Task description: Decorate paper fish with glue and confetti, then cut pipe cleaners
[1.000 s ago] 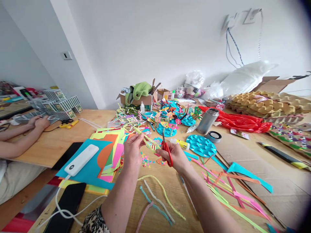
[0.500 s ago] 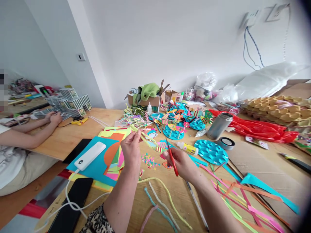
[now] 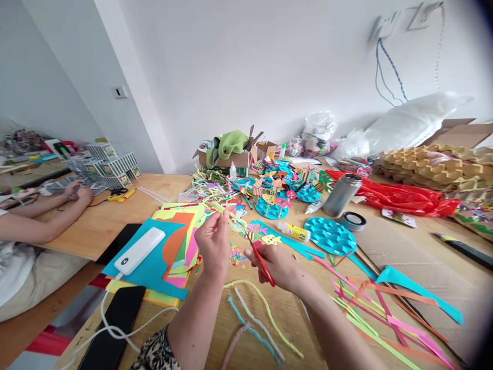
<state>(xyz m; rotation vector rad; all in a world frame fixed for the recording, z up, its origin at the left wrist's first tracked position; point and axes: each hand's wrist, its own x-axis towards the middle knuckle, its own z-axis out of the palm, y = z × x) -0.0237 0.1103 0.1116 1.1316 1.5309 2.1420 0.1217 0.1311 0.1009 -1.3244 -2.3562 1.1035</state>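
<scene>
Between its thumb and fingers, my left hand [image 3: 213, 241] pinches a pale yellow fuzzy strand [image 3: 217, 206], part of which loops out toward the right. My right hand [image 3: 275, 264] is closed round red-handled scissors [image 3: 263, 264], their blades pointing up and left at the strand's hanging part. Whether the blades touch it I cannot tell. Paper fish [image 3: 271, 240] lie just beyond the scissors. Under my hands is a scatter of tiny coloured paper bits [image 3: 238, 255]. Nearer to me, a yellow fuzzy strand [image 3: 265, 306] lies beside white, blue and pink ones.
A white power bank [image 3: 139, 251] rests on coloured paper at left, with a black phone [image 3: 111, 329] nearby. Right of my hands are a glue bottle [image 3: 295, 232], a blue egg-tray piece [image 3: 330, 236], a steel flask [image 3: 342, 194] and paper strips. Another person's hands [image 3: 79, 191] are at far left.
My right hand has brought the scissors left and slightly down, closer to my left hand and the strand. My left hand still pinches the strand. The view has shifted slightly.
</scene>
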